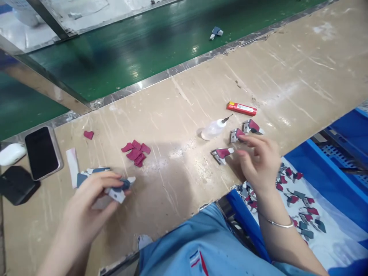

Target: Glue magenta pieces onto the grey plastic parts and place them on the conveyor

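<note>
My left hand is closed on a small white-and-blue part, gripped between thumb and fingers above the bench. Behind that hand lie more blue-and-white parts, partly covered by it. On the right, my right hand has its thumb and fingers apart. Its fingertips are at a small metal part with a maroon pad; whether they touch it I cannot tell. Two similar parts lie close by, a nearer one and a farther one. Several loose maroon pieces are heaped between my hands.
A clear needle-tipped bottle and a red box lie mid-bench. At left are a phone, a white case and a black object. A blue bin holds finished-looking parts. Beyond runs a green conveyor belt.
</note>
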The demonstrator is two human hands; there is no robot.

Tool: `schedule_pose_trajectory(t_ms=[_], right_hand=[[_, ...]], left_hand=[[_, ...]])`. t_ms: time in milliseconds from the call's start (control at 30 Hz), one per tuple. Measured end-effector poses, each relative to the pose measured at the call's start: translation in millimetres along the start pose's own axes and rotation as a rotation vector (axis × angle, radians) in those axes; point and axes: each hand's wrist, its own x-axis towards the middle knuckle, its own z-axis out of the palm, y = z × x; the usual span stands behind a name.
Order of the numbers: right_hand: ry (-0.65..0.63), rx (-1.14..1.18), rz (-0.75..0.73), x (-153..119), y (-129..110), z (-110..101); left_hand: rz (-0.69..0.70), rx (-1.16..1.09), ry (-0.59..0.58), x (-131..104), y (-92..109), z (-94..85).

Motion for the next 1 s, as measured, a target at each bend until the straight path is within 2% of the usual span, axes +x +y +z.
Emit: schedule_pose_trajectory(t_ms=[67,100,167,267,333,367,433,500,567,633,800,900,1000], right_hand=[[0.106,0.168,0.067,-6.9,-11.1,4.5],[0.093,0.252,0.101,-9.8,-19.3,9.0],[-0.096,0.436,0.208,-11.0,-37.0,22.1],[-0.459,0.852,0.542,3.3,-53.3,46.9],[-0.553,1.094,0.707,20.4,-52.2,60.9],[-0.55,1.157,0.726,29.2,-49.0,66.0],[-0.542,1.218,0.692,43.0,-42.1,72.2],[-0.559,1.212,0.668,47.9,-40.9,74.5],[-0.571,1.152,0.644,41.5,-49.6,74.8],[-0.548,1.065,0.559,25.7,-67.0,73.9],[-0.545,0.691,0.235,-22.2,-111.5,74.5],[-0.528,0.613,0.098,-38.9,-120.4,82.6],[-0.475,0.627,0.042,-45.1,-120.0,91.0]], left_hand=[[-0.087,-0.005,0.042,-29.2,-11.6,10.2],[-0.159,-0.034,0.046,-41.3,-15.6,16.1],[-0.308,-0.147,0.085,-60.0,-20.1,27.5],[-0.398,-0.232,0.093,-72.8,-20.7,39.9],[-0.386,-0.264,0.067,-73.1,-18.3,46.3],[-0.377,-0.299,0.051,-71.9,-16.1,50.0],[-0.357,-0.396,0.076,-68.5,-10.5,59.7],[-0.325,-0.463,0.164,-64.8,-5.0,72.2],[-0.285,-0.453,0.274,-61.2,-1.6,85.1],[-0.264,-0.451,0.331,-58.1,-0.8,95.5],[-0.247,-0.547,0.324,-54.5,-2.3,104.4],[-0.215,-0.497,0.283,-54.1,-3.1,102.5],[-0.189,-0.446,0.247,-53.6,-3.3,100.1]])
